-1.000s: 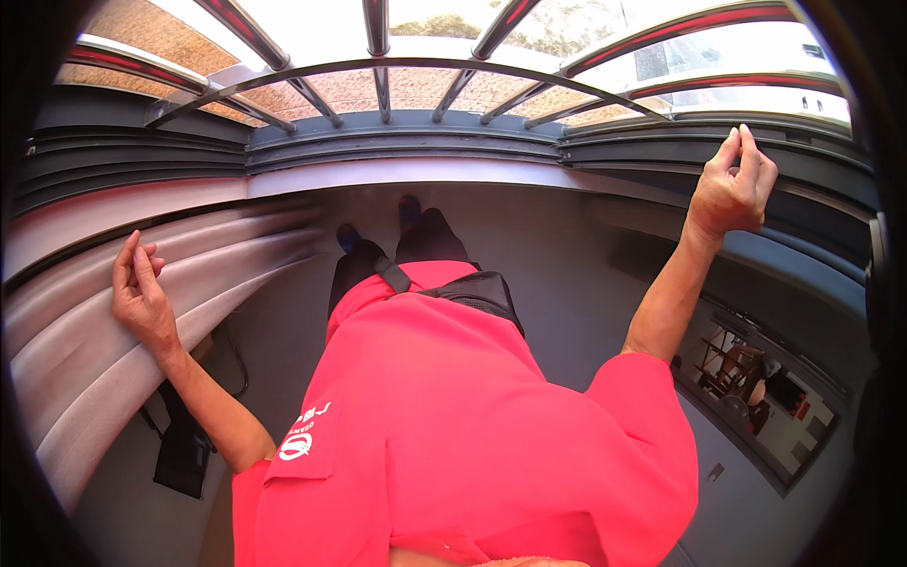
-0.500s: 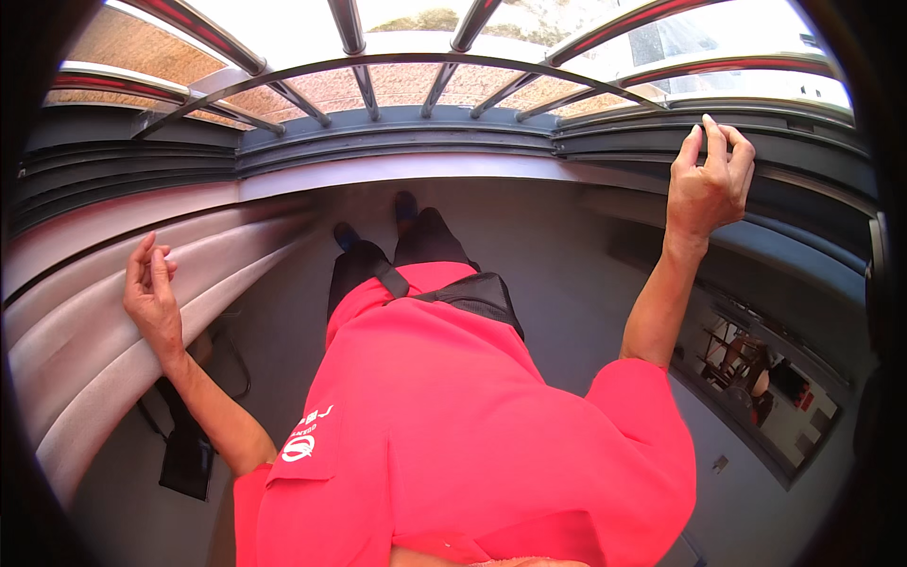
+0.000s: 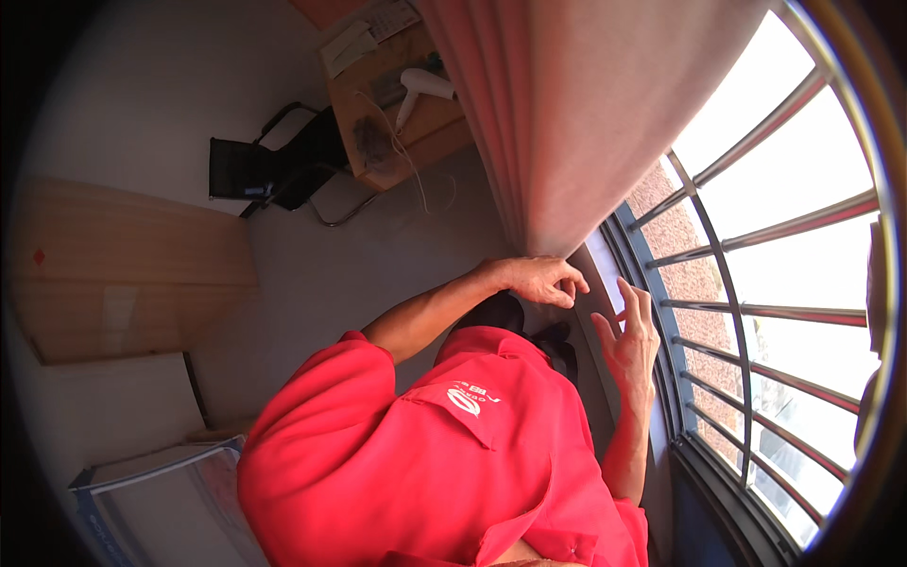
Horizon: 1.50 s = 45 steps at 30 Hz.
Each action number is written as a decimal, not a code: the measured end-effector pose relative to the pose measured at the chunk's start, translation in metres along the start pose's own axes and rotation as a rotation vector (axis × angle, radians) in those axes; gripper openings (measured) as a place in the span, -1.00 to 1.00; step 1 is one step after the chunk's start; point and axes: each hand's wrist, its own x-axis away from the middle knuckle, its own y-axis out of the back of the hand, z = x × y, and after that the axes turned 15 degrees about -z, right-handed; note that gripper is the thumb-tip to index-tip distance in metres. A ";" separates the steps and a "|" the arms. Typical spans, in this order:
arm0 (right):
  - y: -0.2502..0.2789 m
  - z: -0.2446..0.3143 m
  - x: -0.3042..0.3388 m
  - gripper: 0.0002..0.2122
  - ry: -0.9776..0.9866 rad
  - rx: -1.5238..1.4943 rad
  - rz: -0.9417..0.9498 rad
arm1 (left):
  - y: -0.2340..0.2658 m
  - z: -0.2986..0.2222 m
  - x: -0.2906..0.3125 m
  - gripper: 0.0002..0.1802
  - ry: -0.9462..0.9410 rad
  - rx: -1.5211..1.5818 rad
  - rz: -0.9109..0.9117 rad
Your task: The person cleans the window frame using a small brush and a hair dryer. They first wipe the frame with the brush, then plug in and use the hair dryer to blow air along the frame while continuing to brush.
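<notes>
My left hand [image 3: 548, 281] reaches across to the foot of a pinkish-beige curtain [image 3: 605, 85]. Its fingers are loosely bent and slightly apart, with nothing visible in them; I cannot tell whether it touches the cloth behind it. Facing it, my right hand [image 3: 631, 342] is raised beside the window frame [image 3: 652, 283]. The thumb and fingers of this hand are spread, and it holds nothing. A short gap separates the two hands. The curtain hangs in folds at the left side of the window.
Metal bars [image 3: 775, 310] cross the bright window on the right. Ahead, a wooden desk [image 3: 439, 123] carries a white hair dryer [image 3: 420, 90] with a trailing cord. A black chair [image 3: 283, 165] stands beside it. A pale wooden board [image 3: 123, 265] is at left, a large box [image 3: 170, 510] lower left.
My view has swung left from the barred window toward the curtain and desk. My hands, wide apart before, are now close together near the curtain and window frame.
</notes>
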 end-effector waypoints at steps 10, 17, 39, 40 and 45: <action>-0.118 0.007 -0.055 -0.63 0.038 0.214 -0.178 | 0.171 0.278 0.135 -0.61 0.579 0.302 -1.031; -0.161 0.008 -0.023 -0.49 -0.234 0.370 0.081 | 0.340 0.470 0.193 -0.52 0.697 -0.160 -1.731; -0.209 0.041 0.059 -0.64 -0.431 0.439 0.380 | 0.498 0.451 0.225 -0.84 0.400 -0.185 -1.300; -0.211 0.040 0.066 -0.65 -0.450 0.444 0.389 | 0.491 0.434 0.210 -0.81 0.418 -0.204 -1.350; -0.235 0.041 0.048 -0.67 -0.317 0.356 0.460 | 0.491 0.432 0.212 -0.83 0.395 -0.385 -1.626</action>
